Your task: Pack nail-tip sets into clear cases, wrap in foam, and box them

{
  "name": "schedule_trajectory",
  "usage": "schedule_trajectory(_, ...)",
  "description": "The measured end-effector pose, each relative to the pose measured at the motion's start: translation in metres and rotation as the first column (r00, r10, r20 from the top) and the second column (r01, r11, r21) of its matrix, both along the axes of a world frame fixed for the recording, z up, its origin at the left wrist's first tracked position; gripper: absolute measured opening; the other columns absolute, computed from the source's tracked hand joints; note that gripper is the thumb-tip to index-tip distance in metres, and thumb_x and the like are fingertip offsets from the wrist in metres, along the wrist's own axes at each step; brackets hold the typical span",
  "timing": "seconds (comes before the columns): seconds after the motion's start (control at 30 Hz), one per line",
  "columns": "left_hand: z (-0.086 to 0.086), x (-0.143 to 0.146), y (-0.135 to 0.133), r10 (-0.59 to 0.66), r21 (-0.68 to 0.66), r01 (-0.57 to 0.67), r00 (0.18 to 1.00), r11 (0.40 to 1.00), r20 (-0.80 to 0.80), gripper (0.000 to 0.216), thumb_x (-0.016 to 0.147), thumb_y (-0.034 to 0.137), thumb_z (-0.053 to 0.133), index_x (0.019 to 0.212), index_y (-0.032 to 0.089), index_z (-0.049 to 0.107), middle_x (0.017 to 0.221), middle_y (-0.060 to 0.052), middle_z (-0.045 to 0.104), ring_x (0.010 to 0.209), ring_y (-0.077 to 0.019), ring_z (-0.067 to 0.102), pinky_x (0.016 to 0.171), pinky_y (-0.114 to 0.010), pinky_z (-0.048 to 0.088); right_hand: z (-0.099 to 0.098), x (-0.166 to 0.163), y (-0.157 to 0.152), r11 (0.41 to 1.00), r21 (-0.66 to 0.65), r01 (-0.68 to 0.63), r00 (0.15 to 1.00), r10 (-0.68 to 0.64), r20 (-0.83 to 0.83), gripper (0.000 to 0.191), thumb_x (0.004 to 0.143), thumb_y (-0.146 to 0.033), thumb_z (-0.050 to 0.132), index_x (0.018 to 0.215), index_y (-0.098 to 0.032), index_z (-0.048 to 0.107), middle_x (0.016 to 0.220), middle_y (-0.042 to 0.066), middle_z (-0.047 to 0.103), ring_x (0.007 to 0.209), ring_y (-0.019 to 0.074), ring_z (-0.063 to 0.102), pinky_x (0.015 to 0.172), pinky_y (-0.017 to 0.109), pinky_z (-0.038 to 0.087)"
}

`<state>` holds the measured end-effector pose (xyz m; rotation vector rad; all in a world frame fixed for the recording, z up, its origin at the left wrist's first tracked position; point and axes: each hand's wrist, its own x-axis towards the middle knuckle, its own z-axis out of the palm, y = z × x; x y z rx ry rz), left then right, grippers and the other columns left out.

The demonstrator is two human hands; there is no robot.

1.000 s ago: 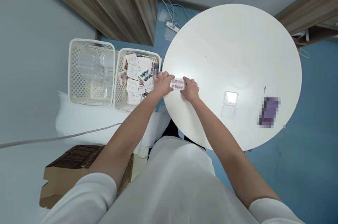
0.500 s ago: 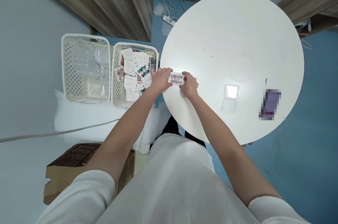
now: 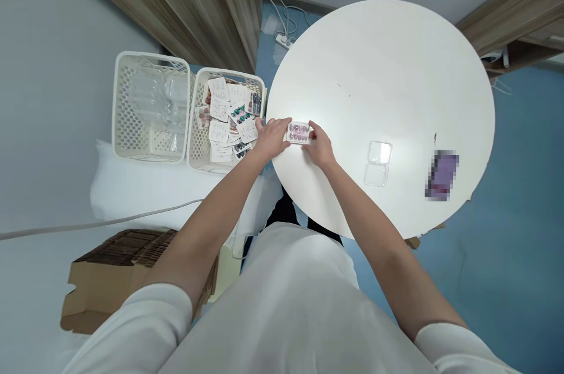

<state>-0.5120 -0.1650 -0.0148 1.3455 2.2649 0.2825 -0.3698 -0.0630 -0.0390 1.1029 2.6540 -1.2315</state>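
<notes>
A small white card of pink and purple press-on nails (image 3: 298,131) lies on the round white table (image 3: 388,68) near its left edge. My left hand (image 3: 272,137) grips the card's left end with curled fingers. My right hand (image 3: 319,145) pinches its right end. An open clear plastic case (image 3: 377,163) lies empty on the table to the right of my hands.
Two white plastic baskets stand left of the table: one (image 3: 228,120) holds several nail cards, the other (image 3: 150,105) clear plastic cases. A blurred purple object (image 3: 440,175) sits near the table's right edge. A cardboard box (image 3: 118,271) is at lower left, a power strip (image 3: 282,40) on the blue floor.
Both hands keep hold of the nail card at the same spot on the table. Only the camera view has shifted slightly.
</notes>
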Motion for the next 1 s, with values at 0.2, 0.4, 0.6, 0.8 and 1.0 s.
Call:
schedule_trajectory(0.2, 0.021, 0.040, 0.004, -0.060, 0.054, 0.058, 0.998, 0.997, 0.030, 0.062, 0.074, 0.028, 0.053, 0.131, 0.022, 0.029, 0.113, -0.008, 0.055, 0.109, -0.0272, 0.043, 0.093, -0.042, 0.015, 0.026, 0.053, 0.001, 0.998, 0.058, 0.033, 0.992, -0.026, -0.120, 0.065, 0.075, -0.023, 0.049, 0.135, -0.021, 0.024, 0.105, 0.006, 0.052, 0.094, 0.0200, 0.049, 0.086, 0.038, 0.039)
schedule_trajectory(0.4, 0.035, 0.104, 0.010, -0.125, 0.137, 0.116, 0.991, 0.984, 0.055, 0.057, 0.075, 0.026, 0.051, 0.129, 0.021, 0.032, 0.113, -0.008, 0.055, 0.105, -0.0244, 0.046, 0.090, -0.039, 0.019, 0.038, 0.125, 0.009, 0.997, 0.071, 0.042, 0.983, -0.029, -0.184, 0.062, 0.077, -0.025, 0.050, 0.134, -0.022, 0.025, 0.100, 0.006, 0.053, 0.092, 0.0206, 0.051, 0.084, 0.039, 0.041)
schedule_trajectory(0.6, 0.038, 0.178, 0.028, -0.203, 0.083, 0.201, 0.979, 0.976, 0.020, 0.056, 0.071, 0.033, 0.056, 0.124, 0.026, 0.039, 0.113, -0.007, 0.053, 0.107, -0.0258, 0.043, 0.090, -0.040, 0.021, 0.037, 0.214, 0.029, 0.999, 0.034, -0.013, 0.988, 0.018, -0.156, 0.062, 0.077, -0.031, 0.053, 0.133, -0.028, 0.028, 0.099, 0.005, 0.054, 0.095, 0.0223, 0.051, 0.083, 0.042, 0.043)
schedule_trajectory(0.8, 0.026, 0.226, 0.058, -0.211, 0.061, 0.214, 0.976, 0.975, -0.056, 0.057, 0.065, 0.042, 0.061, 0.119, 0.027, 0.046, 0.126, -0.010, 0.041, 0.116, -0.0298, 0.031, 0.092, -0.045, 0.021, 0.020, 0.264, 0.065, 0.991, 0.135, -0.005, 1.000, 0.009, -0.026, 0.060, 0.068, -0.041, 0.062, 0.123, -0.030, 0.042, 0.124, 0.008, 0.040, 0.118, 0.0291, 0.034, 0.092, 0.049, 0.034)
schedule_trajectory(1.0, 0.017, 0.239, 0.085, -0.159, -0.014, 0.158, 0.983, 0.987, -0.092, 0.057, 0.064, 0.037, 0.062, 0.118, 0.028, 0.047, 0.126, -0.010, 0.039, 0.117, -0.0319, 0.028, 0.091, -0.047, 0.021, 0.004, 0.263, 0.093, 0.980, 0.192, -0.056, 0.998, 0.050, 0.038, 0.061, 0.066, -0.043, 0.063, 0.122, -0.029, 0.043, 0.133, 0.008, 0.031, 0.122, 0.0295, 0.027, 0.095, 0.049, 0.028)
